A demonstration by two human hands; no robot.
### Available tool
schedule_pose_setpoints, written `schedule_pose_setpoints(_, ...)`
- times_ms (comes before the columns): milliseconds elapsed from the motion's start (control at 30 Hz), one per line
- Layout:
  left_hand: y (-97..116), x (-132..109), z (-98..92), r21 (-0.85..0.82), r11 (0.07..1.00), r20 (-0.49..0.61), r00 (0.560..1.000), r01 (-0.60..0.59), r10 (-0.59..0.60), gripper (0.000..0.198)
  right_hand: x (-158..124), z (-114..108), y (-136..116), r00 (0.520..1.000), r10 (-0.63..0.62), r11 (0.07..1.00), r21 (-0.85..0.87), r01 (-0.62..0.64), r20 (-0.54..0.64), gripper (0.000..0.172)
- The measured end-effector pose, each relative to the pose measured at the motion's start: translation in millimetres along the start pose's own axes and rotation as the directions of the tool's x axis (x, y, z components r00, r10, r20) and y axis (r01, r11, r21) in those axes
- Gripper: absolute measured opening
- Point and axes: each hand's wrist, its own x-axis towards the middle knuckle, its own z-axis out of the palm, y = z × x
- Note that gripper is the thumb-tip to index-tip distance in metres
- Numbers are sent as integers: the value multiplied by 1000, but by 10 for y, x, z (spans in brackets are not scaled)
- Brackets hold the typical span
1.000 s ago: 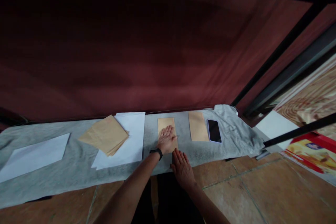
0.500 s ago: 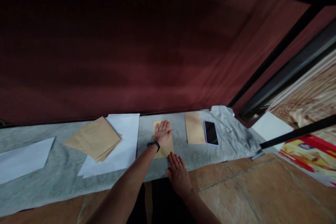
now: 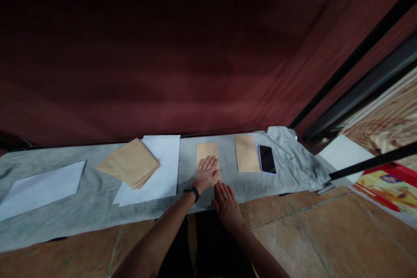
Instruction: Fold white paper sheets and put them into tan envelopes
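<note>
A brown paper envelope (image 3: 206,150) lies flat on the grey cloth in front of me. My left hand (image 3: 206,173), with a dark band on its wrist, rests flat over the envelope's lower half, fingers stretched away from me. At the envelope's near right corner is my right hand (image 3: 227,204), palm down with straight fingers, its fingertips touching or just beside the edge. To the right lies another brown envelope (image 3: 247,154) with a smartphone (image 3: 267,159) next to it. Leftward, a fanned stack of brown envelopes (image 3: 132,163) partly covers white paper sheets (image 3: 166,173).
The grey cloth (image 3: 97,217) covers a long, narrow surface against a dark red wall (image 3: 182,74). More white paper (image 3: 45,186) lies at far left. On the right stand a black metal bar (image 3: 374,163) and a red-and-yellow printed package (image 3: 391,186). Tiled floor (image 3: 283,247) shows below.
My left hand has slid down the envelope toward me, uncovering its upper part. My right hand stays by the near corner. The whole view has shifted slightly.
</note>
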Motion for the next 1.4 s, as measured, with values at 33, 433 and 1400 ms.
schedule_pose_setpoints(33, 14, -50, -4, 0, 1000, -3, 1000, -6, 6, 58, -1, 0, 0, 1000, -1, 1000, 2, 1, -1, 55)
schedule_pose_setpoints(433, 150, -719, -183, 12, 997, 23, 997, -78, 78, 53, -26, 39, 5, 999, -20, 1000, -4, 20, -35, 51)
schedule_pose_setpoints(1400, 214, -831, -494, 239, 961, 229, 970, -136, 81, 49, -78, 178, 16, 992, 21, 999, 31, -18, -124, 52)
